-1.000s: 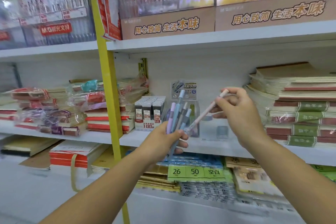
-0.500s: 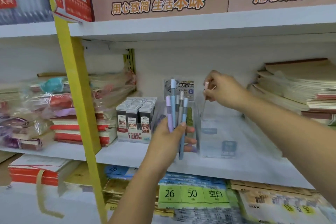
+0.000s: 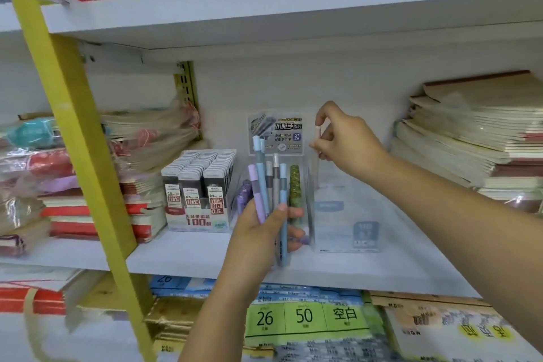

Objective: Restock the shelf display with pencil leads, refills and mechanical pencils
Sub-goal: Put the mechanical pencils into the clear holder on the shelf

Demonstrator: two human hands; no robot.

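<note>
My left hand point(image 3: 258, 238) grips a bunch of several mechanical pencils point(image 3: 270, 185) in blue, lilac and grey, held upright in front of the middle shelf. My right hand point(image 3: 343, 138) pinches one pale mechanical pencil point(image 3: 316, 138) by its top end and holds it upright over a clear plastic display box point(image 3: 346, 214) on the shelf. Left of that box stands a narrow clear holder with a printed header card point(image 3: 276, 132). A display box of black pencil lead cases point(image 3: 199, 185) stands further left.
Stacks of notebooks point(image 3: 476, 132) fill the shelf's right end, wrapped notebooks point(image 3: 73, 179) the left. A yellow upright post point(image 3: 73, 132) crosses the left foreground. The white shelf board point(image 3: 182, 256) has bare space in front. Below lie packs with green labels point(image 3: 305, 317).
The view has drawn closer to the shelf. My right hand has carried the pale pencil from beside the bunch up and back, turning it upright over the clear box. The left hand keeps its bunch.
</note>
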